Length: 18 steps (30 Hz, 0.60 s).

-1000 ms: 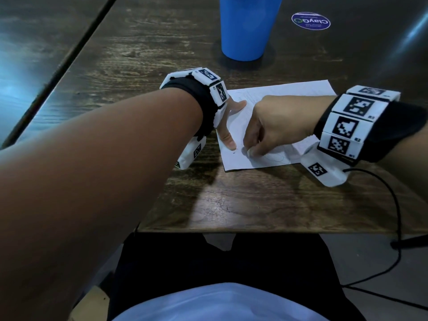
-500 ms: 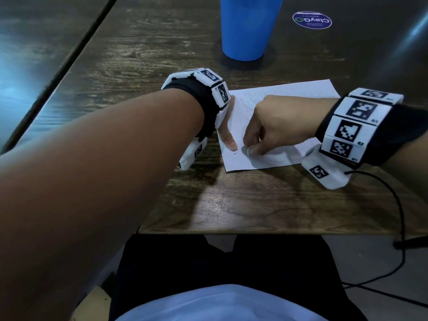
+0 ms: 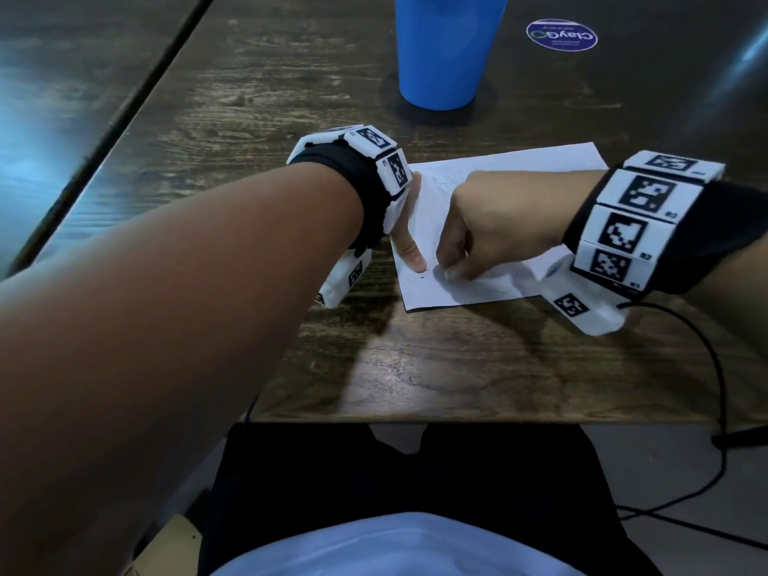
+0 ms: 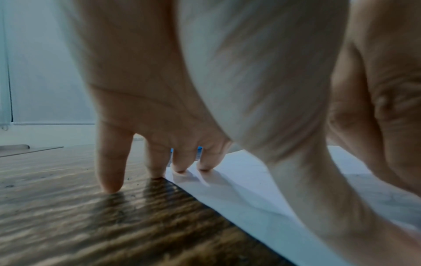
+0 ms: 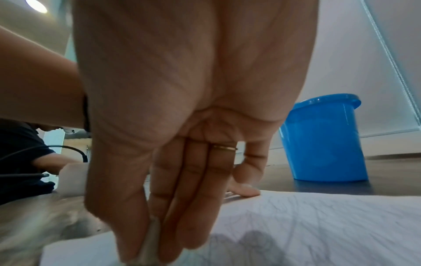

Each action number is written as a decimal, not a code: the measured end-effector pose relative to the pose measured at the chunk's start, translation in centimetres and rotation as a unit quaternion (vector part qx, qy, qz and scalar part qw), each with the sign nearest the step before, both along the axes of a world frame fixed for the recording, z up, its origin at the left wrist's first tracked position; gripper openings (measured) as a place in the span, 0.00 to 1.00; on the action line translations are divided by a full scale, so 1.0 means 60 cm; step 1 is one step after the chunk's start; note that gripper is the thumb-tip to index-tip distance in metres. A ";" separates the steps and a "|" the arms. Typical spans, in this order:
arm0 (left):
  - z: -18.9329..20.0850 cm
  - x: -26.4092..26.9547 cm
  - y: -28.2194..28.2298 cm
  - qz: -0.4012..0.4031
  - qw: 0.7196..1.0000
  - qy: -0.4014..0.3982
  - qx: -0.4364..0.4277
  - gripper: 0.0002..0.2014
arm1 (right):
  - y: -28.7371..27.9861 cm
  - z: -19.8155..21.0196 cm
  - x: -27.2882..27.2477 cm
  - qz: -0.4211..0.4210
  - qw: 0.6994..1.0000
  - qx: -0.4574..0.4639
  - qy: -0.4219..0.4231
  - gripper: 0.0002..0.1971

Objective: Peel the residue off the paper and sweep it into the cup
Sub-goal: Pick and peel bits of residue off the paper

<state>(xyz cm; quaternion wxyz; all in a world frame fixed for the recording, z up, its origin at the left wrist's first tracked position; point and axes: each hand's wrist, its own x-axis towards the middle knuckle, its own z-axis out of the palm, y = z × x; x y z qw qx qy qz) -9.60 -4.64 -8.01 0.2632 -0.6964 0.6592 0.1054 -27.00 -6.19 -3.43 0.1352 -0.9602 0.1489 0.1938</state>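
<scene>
A white paper sheet (image 3: 498, 168) with faint pencil lines lies on the dark wooden table (image 3: 457, 367). My left hand (image 3: 409, 255) presses its left edge flat, the fingertips (image 4: 180, 167) straight down on paper and wood. My right hand (image 3: 453, 270) is curled, thumb and fingers pinching a small white piece (image 5: 149, 250) against the near left part of the paper (image 5: 318, 225). A few dark specks of residue (image 3: 422, 276) lie on the sheet between the two hands. The blue cup (image 3: 440, 47) stands upright beyond the paper, also seen in the right wrist view (image 5: 323, 140).
A round purple sticker (image 3: 561, 35) is on the table right of the cup. A black cable (image 3: 719, 367) hangs off the table's near right edge. The table's front edge (image 3: 457, 419) runs just below the hands, with my lap under it.
My left forefinger, seen earlier past the wrist band, has drawn in out of sight. The right hand stays on nearly the same spot on the paper.
</scene>
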 end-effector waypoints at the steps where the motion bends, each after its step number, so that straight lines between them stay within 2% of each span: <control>1: -0.003 0.002 -0.002 -0.002 1.000 -0.001 0.001 0.84 | 0.002 0.000 -0.002 0.005 1.000 0.005 0.004 0.17; 5: -0.018 0.011 -0.008 -0.012 1.000 -0.004 -0.011 0.84 | -0.008 -0.001 0.005 -0.045 0.996 -0.069 -0.040 0.03; 9: -0.019 0.012 -0.012 -0.011 1.000 0.002 -0.016 0.86 | -0.022 0.002 0.012 -0.088 0.988 -0.106 -0.071 0.07; 12: -0.027 0.018 -0.013 -0.003 1.000 0.001 -0.012 0.86 | -0.017 -0.003 0.005 -0.054 0.992 -0.094 -0.067 0.05; 16: -0.031 0.020 -0.015 -0.002 1.000 -0.007 -0.010 0.86 | 0.000 -0.001 -0.012 0.007 1.000 -0.013 -0.002 0.08; 18: -0.026 0.015 -0.016 0.001 1.000 -0.004 -0.008 0.86 | 0.003 0.000 -0.016 0.017 1.000 -0.010 0.008 0.05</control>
